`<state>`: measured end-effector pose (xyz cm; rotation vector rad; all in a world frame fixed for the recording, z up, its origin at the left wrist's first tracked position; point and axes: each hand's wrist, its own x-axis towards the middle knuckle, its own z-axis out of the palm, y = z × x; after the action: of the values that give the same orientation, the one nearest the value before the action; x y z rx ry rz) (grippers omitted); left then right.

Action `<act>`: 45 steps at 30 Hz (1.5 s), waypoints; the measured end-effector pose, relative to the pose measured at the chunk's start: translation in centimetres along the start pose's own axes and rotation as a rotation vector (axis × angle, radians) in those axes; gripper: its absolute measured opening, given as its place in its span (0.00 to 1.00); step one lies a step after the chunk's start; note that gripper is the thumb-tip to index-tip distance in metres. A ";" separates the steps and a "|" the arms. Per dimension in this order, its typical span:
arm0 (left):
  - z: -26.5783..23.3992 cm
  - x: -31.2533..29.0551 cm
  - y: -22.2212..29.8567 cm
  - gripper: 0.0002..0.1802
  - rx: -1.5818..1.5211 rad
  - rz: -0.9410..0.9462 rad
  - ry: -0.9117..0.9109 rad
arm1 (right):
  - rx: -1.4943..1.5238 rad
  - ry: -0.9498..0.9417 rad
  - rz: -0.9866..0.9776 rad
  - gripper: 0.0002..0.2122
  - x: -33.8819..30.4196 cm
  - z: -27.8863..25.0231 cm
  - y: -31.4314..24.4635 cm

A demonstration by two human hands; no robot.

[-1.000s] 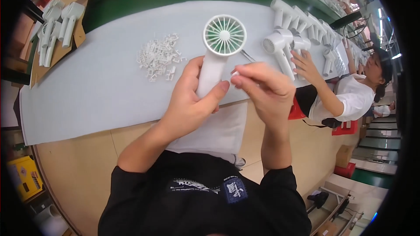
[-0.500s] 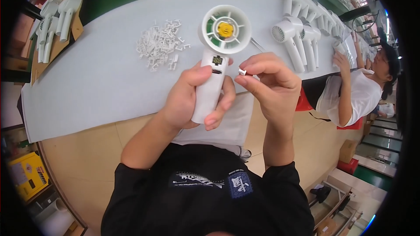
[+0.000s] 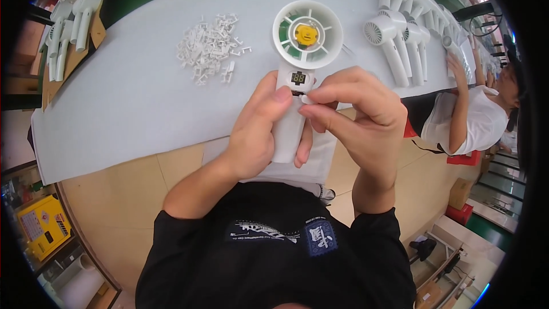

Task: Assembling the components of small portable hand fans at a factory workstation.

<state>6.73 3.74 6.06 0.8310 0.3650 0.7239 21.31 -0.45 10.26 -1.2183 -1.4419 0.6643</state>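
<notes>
The left hand (image 3: 260,131) wraps the white fan (image 3: 297,74) handle, upright. The right hand (image 3: 357,109) fingers pinch a small white piece (image 3: 306,99), touching the handle's right side.

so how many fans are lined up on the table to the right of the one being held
4 at least: row of white fans along the table's right side toward the co-worker; farther ones overlap, so more may be hidden.

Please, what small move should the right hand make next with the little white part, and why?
Probably press the small white part down into the handle just below the dark display window. The right hand pinches it right at that spot, and the left hand grips the white fan body with its open side facing up, so the place seems ready. Whether it is already seated, I cannot tell.
</notes>
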 end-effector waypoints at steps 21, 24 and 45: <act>-0.5 -0.5 -0.7 0.27 0.004 0.027 0.070 | 0.069 0.048 -0.154 0.07 -1.7 0.3 1.5; -0.2 -0.8 -0.5 0.27 0.029 -0.011 0.051 | 0.061 0.067 -0.116 0.07 -1.5 1.5 0.8; -3.2 -2.6 -0.5 0.23 -0.134 0.027 0.092 | -0.490 0.070 0.011 0.06 2.3 1.4 11.8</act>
<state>3.33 3.42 3.69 0.6791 0.3837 0.8049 23.97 5.74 0.24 -1.6074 -1.5911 0.2735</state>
